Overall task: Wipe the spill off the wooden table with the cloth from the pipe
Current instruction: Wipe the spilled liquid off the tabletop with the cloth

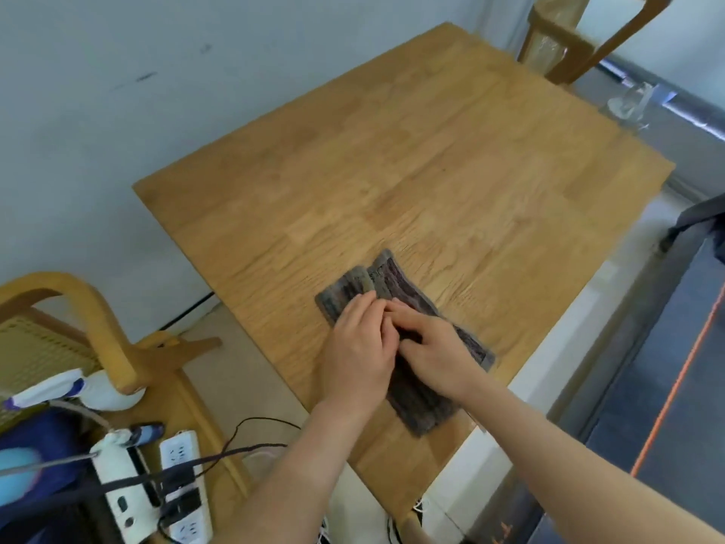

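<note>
Grey cloth soft, limp; I press left hand, right hand flat on it, near tabletop edge.

No writing, label or number here can be read.

Even, soft daylight is being cast over the wooden table; shadows are being kept faint. Straight edges are being bowed by the wide lens. The chair at the far corner is being smeared by blur.
</note>
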A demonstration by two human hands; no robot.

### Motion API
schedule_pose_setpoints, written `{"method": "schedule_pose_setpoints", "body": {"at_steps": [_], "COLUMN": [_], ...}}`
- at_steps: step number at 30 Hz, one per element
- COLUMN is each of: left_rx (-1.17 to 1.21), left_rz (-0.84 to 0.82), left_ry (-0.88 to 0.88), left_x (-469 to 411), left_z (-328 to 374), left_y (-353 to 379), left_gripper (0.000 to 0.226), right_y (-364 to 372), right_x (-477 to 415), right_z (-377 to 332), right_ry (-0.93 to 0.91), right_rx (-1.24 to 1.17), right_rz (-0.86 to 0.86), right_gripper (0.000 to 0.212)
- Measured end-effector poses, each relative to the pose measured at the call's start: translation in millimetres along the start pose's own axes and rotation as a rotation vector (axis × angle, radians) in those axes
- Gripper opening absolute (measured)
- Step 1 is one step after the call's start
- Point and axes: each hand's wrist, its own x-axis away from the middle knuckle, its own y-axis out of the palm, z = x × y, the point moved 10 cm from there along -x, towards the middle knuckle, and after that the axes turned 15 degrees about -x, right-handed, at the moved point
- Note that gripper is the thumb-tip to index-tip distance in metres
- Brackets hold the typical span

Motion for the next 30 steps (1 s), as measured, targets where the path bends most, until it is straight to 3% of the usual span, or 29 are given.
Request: {"method": "schedule_pose_setpoints", "body": {"at_steps": [2,4,7,10,13,18,21,25,30], "left_rx": [-0.152,-0.312,-0.450,-0.439,-0.326,0.038,0.260,0.416,0.434], "left_rz": [-0.059,-0.153,-0.156,-0.064,-0.043,0.015,0.049,0.151,0.215], "left_ry": [-0.145,-0.182,-0.114,-0.247,-0.494,-0.829,-1.005,-1.055,-1.075], "left_x": [4.3,8.2,25.1,68.1,110.5,156.1,173.1,159.3,126.7], "left_z": [10.7,26.9,25.1,-10.3,-26.0,-28.1,-33.1,-52.8,-87.0], "left_y": [19.8,40.8,48.3,32.8,31.5,42.6,49.3,49.0,32.6], "left_gripper": [0.063,0.082,0.080,0.071,0.071,0.071,0.066,0.058,0.044], "right_y": [-51.9,-87.1,-81.0,-56.8,-36.6,54.8,91.8,97.0,93.1], "right_x": [4.6,-5.1,-34.2,-49.1,-51.5,-70.1,-83.1,-88.7,-90.7], "right_z": [4.3,6.5,3.5,11.6,3.1,-43.8,-61.0,-57.0,-61.1], "right_ry": [0.068,0.044,-0.105,-0.144,-0.139,-0.418,-0.495,-0.518,-0.575], "right_rx": [-0.133,0.094,0.519,0.718,0.741,0.758,0.749,0.730,0.634], "right_rz": [0.176,0.247,0.125,0.041,0.084,-0.204,-0.232,-0.148,-0.119], "right_gripper": [0.045,0.043,0.041,0.049,0.052,0.048,0.046,0.047,0.044]}}
